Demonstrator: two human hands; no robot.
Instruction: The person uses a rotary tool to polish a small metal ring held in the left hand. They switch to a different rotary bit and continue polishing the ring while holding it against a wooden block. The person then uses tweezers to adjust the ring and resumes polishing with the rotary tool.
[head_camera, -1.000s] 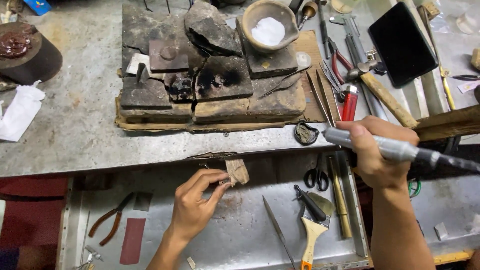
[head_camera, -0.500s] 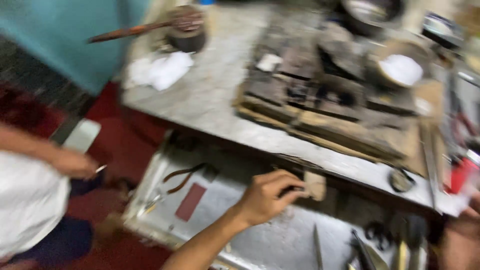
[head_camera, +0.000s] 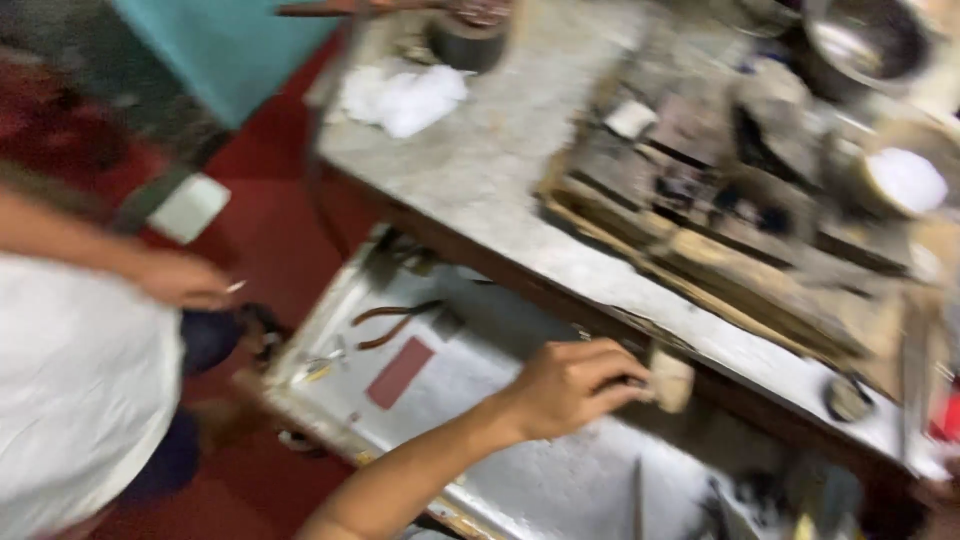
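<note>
The view is motion-blurred. My left hand (head_camera: 570, 385) is over the open metal drawer (head_camera: 330, 330) below the workbench edge, fingers closed around a small pale block (head_camera: 671, 378). My right hand is outside the frame. A stack of dark, charred blocks on a wooden board (head_camera: 700, 210) lies on the grey benchtop (head_camera: 480, 160) above my hand. A bowl of white material (head_camera: 905, 180) sits at the right of the bench.
Another person in a white shirt (head_camera: 70, 390) stands at left, their hand (head_camera: 180, 280) over the red floor. Pliers (head_camera: 395, 320) and a red patch (head_camera: 400, 372) lie in the drawer. A white cloth (head_camera: 400, 100) rests on the bench's far left.
The camera has swung left and down, so my right hand and its rotary tool have left the frame. My left hand keeps hold of the small block. A person at left has come into view.
</note>
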